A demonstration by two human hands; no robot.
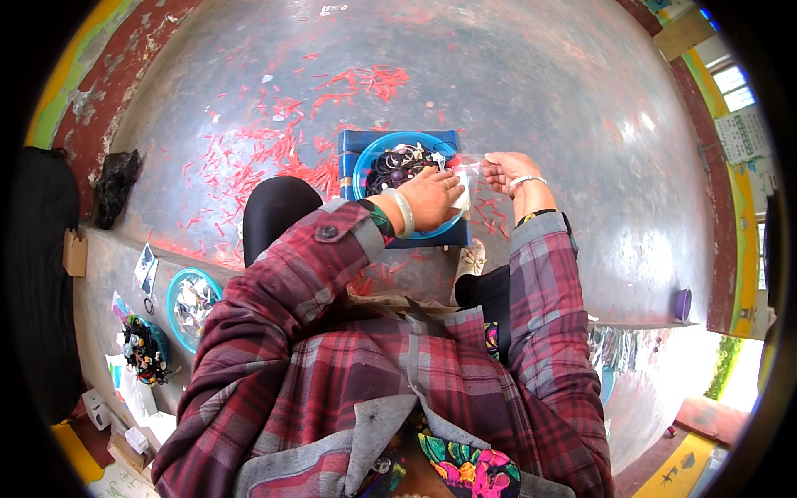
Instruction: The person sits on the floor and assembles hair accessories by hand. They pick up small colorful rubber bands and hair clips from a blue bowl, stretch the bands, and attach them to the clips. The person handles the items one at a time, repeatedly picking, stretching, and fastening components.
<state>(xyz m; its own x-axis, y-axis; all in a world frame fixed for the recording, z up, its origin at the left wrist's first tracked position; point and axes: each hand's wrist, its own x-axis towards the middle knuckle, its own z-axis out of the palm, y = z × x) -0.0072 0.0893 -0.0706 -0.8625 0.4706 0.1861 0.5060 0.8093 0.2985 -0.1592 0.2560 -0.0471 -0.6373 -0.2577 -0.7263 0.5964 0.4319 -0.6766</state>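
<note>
A blue basin [359,184] full of dark hair ties, some with beads and pale pieces, rests on a small blue stool [349,148] in front of me. Just right of its rim is a small clear plastic bag [466,189] with something whitish in it. My right hand [508,172] pinches the bag's upper edge. Over the basin, my left hand [427,201] has its fingers bent together against the bag's near side; its fingertips are partly hidden. Both wrists wear pale bangles.
Red scraps [274,158] lie scattered across the grey floor. At my left stand a teal basin [170,311] of packaged pieces and a container of dark hair ties [145,350]. A black plastic bag [119,187] sits by the wall. A purple container [682,305] is at the right.
</note>
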